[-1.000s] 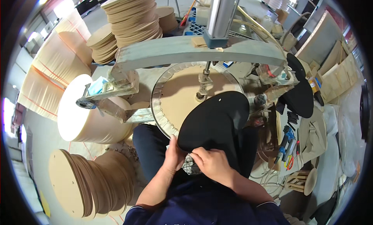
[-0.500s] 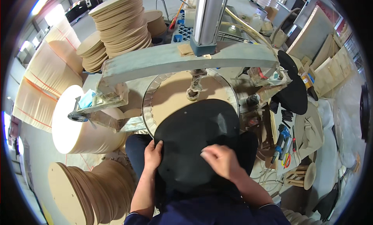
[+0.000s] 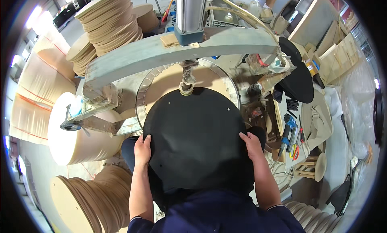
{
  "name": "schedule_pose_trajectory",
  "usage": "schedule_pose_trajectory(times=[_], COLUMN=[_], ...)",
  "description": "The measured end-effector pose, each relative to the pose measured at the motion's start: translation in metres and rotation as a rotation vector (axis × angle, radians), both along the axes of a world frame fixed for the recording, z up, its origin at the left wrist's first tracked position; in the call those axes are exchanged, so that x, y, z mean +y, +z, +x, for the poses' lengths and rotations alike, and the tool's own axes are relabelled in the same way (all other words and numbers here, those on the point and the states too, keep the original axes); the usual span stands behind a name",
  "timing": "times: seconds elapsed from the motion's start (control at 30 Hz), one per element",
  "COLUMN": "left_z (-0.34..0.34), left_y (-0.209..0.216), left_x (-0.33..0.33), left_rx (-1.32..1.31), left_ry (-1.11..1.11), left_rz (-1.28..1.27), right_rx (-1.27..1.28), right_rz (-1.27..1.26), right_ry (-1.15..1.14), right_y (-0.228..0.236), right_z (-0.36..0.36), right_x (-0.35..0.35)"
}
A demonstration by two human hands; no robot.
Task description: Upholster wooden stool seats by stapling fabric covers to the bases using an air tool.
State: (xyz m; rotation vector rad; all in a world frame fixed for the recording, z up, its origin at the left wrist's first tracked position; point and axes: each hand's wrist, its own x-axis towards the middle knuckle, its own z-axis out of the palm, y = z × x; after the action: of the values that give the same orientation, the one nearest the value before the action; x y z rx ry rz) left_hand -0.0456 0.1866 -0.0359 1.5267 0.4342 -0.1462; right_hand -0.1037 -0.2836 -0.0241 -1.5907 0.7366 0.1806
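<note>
The disc (image 3: 195, 140) hides much of the board (image 3: 161, 84) and partly covers the left hand (image 3: 142, 151) and right hand (image 3: 254, 146) (their grip beneath is unseen). The view's top edge cuts off the post (image 3: 190, 11).

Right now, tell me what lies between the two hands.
In the head view, a round black sheet spans from the left hand to the right hand, each holding its edge.

wide fisheye view downward from head-height
</note>
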Motion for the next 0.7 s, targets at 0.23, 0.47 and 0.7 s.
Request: schedule_pose_trajectory(times=[0.23, 0.47, 0.7], left_z=[0.005, -0.009, -0.039], left_y=[-0.015, 0.011, 0.007], left_x=[0.004, -0.013, -0.037], left_rx=[-0.064, -0.033, -0.141], left_ry=[0.094, 0.281, 0.297], left_rz=[-0.083, -0.157, -0.297], right_rx=[-0.075, -0.282, -0.026], right_rz=[-0.082, 0.137, 0.228], right_ry=[0.103, -0.140, 0.136], right_y=[0.004, 0.017, 0.034], right_z=[0.010, 0.035, 0.020], right_x=[-0.001, 0.017, 0.055])
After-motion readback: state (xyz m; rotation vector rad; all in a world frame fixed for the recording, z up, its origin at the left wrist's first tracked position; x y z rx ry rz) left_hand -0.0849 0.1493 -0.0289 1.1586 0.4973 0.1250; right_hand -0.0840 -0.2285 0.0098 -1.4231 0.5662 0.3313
